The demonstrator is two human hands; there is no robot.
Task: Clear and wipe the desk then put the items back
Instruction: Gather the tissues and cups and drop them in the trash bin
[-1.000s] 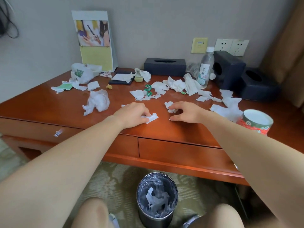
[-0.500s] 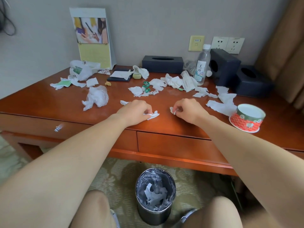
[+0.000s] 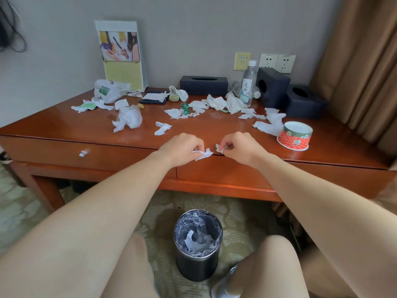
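Note:
The brown wooden desk (image 3: 53,127) is strewn with several torn white tissue scraps. My left hand (image 3: 182,148) pinches a white tissue scrap (image 3: 203,154) at the desk's front edge. Just to its right, my right hand (image 3: 238,147) pinches a smaller tissue scrap (image 3: 219,147). Both hands hover over the front edge, above a lined dark trash bin (image 3: 197,244) on the floor that holds some paper.
On the desk stand a picture stand (image 3: 121,54), a dark tissue box (image 3: 203,85), a water bottle (image 3: 248,84), two dark boxes (image 3: 272,87), a red paper bowl (image 3: 295,136), a plastic bag (image 3: 107,91) and a crumpled white wad (image 3: 129,119). A curtain (image 3: 363,61) hangs at right.
Both hands have picked their tissue scraps off the desk and drawn them back to the front edge, closer together.

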